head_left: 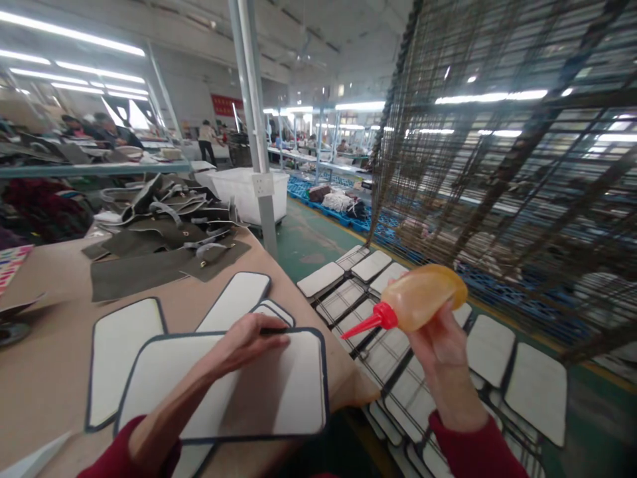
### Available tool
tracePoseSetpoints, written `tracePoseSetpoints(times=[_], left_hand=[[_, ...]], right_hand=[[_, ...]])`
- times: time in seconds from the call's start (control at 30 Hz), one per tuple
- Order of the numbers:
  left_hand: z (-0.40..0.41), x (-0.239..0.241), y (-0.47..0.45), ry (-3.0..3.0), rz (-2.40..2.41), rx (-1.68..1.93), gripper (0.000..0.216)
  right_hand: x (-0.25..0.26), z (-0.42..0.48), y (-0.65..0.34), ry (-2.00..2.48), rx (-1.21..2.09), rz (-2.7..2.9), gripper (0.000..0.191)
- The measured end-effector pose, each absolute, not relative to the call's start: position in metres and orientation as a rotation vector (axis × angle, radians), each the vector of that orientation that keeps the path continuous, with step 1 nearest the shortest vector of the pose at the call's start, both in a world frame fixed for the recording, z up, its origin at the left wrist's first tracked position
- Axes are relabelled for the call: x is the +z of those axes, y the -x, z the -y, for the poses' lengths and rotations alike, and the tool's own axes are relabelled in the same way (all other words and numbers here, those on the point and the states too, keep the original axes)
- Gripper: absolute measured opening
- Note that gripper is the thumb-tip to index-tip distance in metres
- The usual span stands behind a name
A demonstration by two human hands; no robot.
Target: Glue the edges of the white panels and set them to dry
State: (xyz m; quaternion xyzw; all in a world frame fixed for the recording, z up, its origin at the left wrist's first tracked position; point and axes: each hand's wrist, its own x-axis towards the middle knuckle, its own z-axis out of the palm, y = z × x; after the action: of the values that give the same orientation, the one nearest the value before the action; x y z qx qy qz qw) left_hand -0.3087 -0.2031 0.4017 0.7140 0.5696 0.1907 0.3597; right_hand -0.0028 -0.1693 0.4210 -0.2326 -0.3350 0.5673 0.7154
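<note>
Two bare hands in red sleeves [478,451]. Down on the big white pad [279,392], near its far edge, the left hand [249,342], fingers bent and tips pressed to the cloth; too blurry to tell if pinching anything thin and dark. Up in the air just off the right side of the big white pad, the right hand [442,352], closed tight around a soft yellow bottle [428,295]. On the bottle, a red tip [371,322] aimed back at the big white pad, not touching it. Under the big white pad, a brown table [50,372]. Left of the big white pad, a second white pad [124,352] with a dark rim, flat on the table. Just behind the big white pad, a long thin pad [236,299]. Far behind the big white pad, a pile of dark grey pieces [164,226]. Right of the big white pad and lower down, many more white pads [497,338] in rows. Above those, well to the right of the big white pad, a tall wire rack [497,166].
</note>
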Motion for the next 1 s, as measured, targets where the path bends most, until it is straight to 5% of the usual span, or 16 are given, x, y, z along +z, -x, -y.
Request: tracePoseSetpoints(times=[0.37,1.0], left_hand=[[0.206,0.470,0.296,-1.893,-1.124,0.358,0.031],[0.205,0.487,0.295,-1.877,-0.933,0.260,0.028]], right_hand=[[0.457,0.163,0.002,0.437,1.302,1.009,0.062],[0.473,0.155,0.016,0.463,1.455,0.984,0.066]])
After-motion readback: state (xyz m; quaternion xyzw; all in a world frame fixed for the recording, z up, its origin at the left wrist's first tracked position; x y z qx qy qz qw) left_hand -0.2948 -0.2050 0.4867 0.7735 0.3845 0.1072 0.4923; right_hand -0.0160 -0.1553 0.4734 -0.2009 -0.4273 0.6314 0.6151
